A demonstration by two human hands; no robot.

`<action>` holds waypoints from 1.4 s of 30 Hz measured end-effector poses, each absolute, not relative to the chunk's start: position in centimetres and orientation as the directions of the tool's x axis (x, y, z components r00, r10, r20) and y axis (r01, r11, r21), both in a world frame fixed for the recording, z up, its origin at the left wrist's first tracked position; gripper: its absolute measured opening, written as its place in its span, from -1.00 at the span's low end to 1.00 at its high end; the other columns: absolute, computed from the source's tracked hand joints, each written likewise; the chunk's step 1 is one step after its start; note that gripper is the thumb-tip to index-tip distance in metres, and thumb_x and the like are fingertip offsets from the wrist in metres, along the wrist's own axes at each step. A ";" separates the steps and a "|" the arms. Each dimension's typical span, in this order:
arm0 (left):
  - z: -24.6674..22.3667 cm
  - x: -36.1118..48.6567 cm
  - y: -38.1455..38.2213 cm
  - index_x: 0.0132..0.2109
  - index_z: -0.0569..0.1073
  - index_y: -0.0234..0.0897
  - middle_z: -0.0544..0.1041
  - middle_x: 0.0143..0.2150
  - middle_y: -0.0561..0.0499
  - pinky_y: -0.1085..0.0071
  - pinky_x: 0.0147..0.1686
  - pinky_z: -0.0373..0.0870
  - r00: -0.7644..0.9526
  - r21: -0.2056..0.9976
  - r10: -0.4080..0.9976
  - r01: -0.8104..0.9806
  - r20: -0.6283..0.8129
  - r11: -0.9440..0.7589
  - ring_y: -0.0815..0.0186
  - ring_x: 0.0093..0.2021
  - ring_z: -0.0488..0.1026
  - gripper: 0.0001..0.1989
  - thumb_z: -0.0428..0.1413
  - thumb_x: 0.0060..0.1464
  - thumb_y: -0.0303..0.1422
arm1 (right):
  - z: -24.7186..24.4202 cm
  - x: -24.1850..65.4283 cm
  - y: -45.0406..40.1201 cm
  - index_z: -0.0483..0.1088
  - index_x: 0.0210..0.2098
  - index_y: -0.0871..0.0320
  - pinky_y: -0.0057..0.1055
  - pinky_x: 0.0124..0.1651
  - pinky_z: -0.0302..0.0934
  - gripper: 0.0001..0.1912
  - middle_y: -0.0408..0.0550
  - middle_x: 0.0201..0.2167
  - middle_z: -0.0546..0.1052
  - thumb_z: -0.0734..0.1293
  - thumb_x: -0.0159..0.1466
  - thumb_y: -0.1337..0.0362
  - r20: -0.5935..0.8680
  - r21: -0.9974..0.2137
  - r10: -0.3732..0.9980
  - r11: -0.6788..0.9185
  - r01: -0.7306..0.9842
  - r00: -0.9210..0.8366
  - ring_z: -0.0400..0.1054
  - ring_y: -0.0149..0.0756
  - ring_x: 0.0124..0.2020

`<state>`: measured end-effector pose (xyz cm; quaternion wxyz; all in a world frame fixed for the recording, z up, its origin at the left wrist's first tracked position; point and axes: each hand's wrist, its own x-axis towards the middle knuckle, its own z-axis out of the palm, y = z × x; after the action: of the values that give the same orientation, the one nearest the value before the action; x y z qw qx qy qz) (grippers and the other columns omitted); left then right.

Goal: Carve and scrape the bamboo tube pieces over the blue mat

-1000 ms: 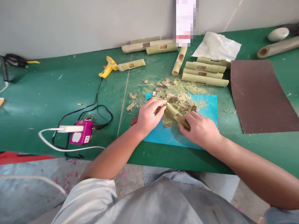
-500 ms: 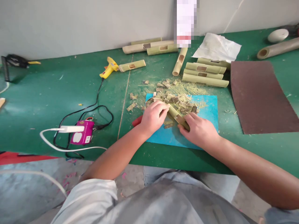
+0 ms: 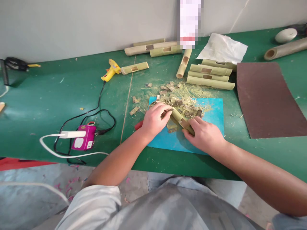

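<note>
A green bamboo tube (image 3: 178, 116) with a cut slot lies slantwise over a blue sheet (image 3: 216, 118). My right hand (image 3: 205, 132) is wrapped round its lower right end. At the upper left end is my left hand (image 3: 157, 120), its fingers bent and pinched together near the tube's rim; a small dark piece seems to show at the fingertips, too small to make out. Bamboo chips and shavings (image 3: 188, 103) are heaped just behind the hands. Something red (image 3: 138, 125) sticks out left of my left hand.
Slotted bamboo tubes (image 3: 209, 82) lie behind the sheet, a brown sheet (image 3: 270, 102) to the right. Leftward are a yellow glue gun (image 3: 110, 70), its black cord and a purple power adapter (image 3: 83, 137) with a white cable. White paper (image 3: 222, 48) rests on tubes.
My left hand has shifted slightly left, off the tube's end, and a dark bit now shows by its fingertips. My right hand keeps its hold on the tube.
</note>
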<state>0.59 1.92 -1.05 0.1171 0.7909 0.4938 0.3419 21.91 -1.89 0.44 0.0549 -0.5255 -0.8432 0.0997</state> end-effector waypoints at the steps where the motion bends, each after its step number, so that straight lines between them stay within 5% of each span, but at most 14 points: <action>1: -1.1 0.6 1.9 -0.15 0.49 -0.30 0.53 -0.23 -0.06 0.42 -0.24 0.47 0.282 0.519 0.861 0.703 0.424 -0.486 0.34 -0.28 0.49 -0.89 0.09 0.20 -0.43 | 0.5 21.9 -1.9 0.39 -0.31 0.18 -0.37 -0.48 -0.11 -0.68 -0.01 -0.38 0.46 0.15 0.32 0.09 -0.014 -0.228 0.896 0.430 0.874 -0.444 0.31 -0.31 -0.46; 42: -1.4 1.1 1.0 0.00 0.50 -0.33 0.54 -0.21 -0.07 0.45 -0.20 0.48 0.423 0.428 0.792 0.677 0.440 -0.599 0.36 -0.25 0.52 -0.78 0.07 0.26 -0.41 | 0.3 22.2 -1.6 0.37 -0.36 0.17 -0.38 -0.46 -0.08 -0.71 -0.05 -0.41 0.45 0.18 0.31 0.10 -0.009 -0.272 0.904 0.410 0.871 -0.428 0.30 -0.34 -0.47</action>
<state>1.14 1.00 -1.37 0.0930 0.8383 0.4380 0.3110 22.21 -1.60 0.33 0.0695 -0.5302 -0.8367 0.1185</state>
